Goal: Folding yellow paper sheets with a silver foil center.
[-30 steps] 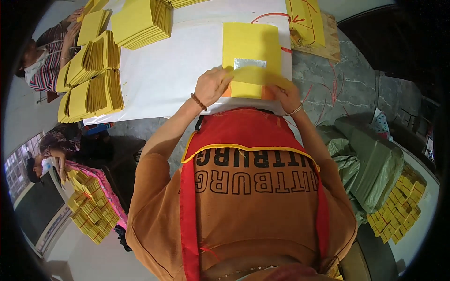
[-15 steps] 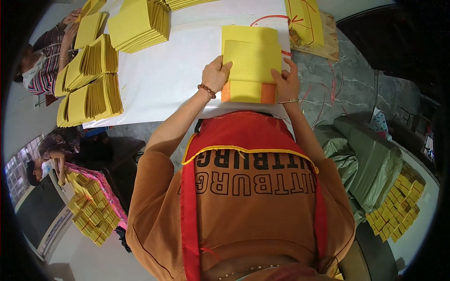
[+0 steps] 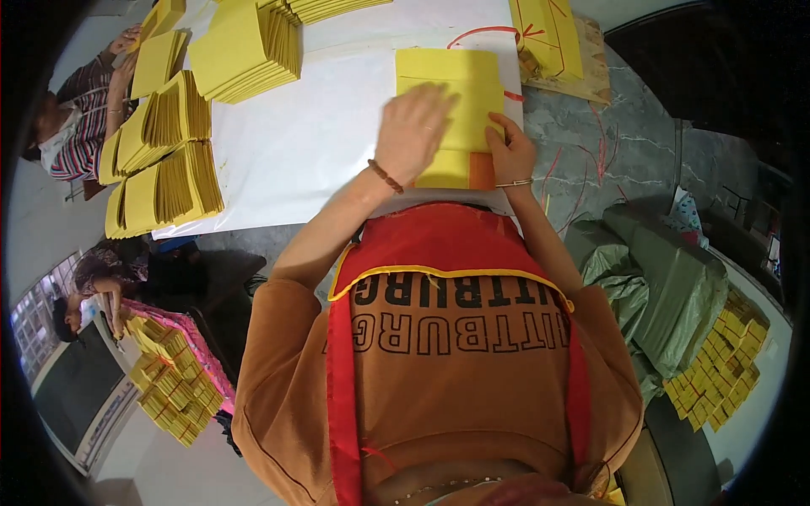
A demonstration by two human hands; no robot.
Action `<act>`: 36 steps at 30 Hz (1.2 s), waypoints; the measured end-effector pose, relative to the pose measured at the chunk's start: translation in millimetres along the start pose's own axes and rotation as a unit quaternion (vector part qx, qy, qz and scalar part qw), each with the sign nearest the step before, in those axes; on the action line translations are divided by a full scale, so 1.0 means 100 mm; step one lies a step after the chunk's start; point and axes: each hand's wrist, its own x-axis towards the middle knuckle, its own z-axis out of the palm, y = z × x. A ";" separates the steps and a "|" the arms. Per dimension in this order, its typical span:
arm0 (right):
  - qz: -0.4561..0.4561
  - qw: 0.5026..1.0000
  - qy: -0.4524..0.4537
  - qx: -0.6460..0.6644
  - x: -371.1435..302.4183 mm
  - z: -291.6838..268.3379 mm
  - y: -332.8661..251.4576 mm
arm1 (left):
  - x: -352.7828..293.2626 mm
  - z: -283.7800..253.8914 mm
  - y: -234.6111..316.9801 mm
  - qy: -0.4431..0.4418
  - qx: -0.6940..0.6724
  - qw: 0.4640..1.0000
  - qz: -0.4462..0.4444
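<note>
Close in front of me, near the table's front right corner, lies a stack of yellow paper sheets (image 3: 472,126) with an orange band along its near end. My left hand (image 3: 413,122), somewhat blurred, passes over the left side of the stack with its fingers stretched out. At the stack's right edge is my right hand (image 3: 511,148), its thumb on top and the fingers curled about the side. Both hands cover parts of the orange band, whose right piece (image 3: 481,170) still shows.
Folded yellow paper bundles (image 3: 169,185) line the white table's (image 3: 312,126) left side. A bound yellow bundle (image 3: 548,38) with red ties sits beyond the right edge. Two people (image 3: 80,110) (image 3: 110,274) work at left. Green-wrapped piles (image 3: 658,278) stand at right.
My left hand has let go of the stack's left edge and moved right over its top. My right hand stays at the right edge, its fingers more curled in.
</note>
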 end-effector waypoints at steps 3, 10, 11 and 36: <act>-0.008 0.999 0.009 0.035 0.00 0.01 0.04 | 0.01 0.11 0.18 -0.088 0.017 0.992 0.092; -0.002 0.999 -0.044 0.002 0.03 -0.07 -0.08 | -0.11 0.31 0.09 -0.120 0.067 0.987 0.088; -0.142 0.978 0.010 -0.152 0.05 -0.09 -0.16 | -0.11 0.31 0.09 -0.126 0.065 0.986 0.083; -0.288 0.890 -0.173 -0.308 0.31 0.00 0.11 | -0.11 0.19 -0.08 -0.092 0.020 0.979 0.181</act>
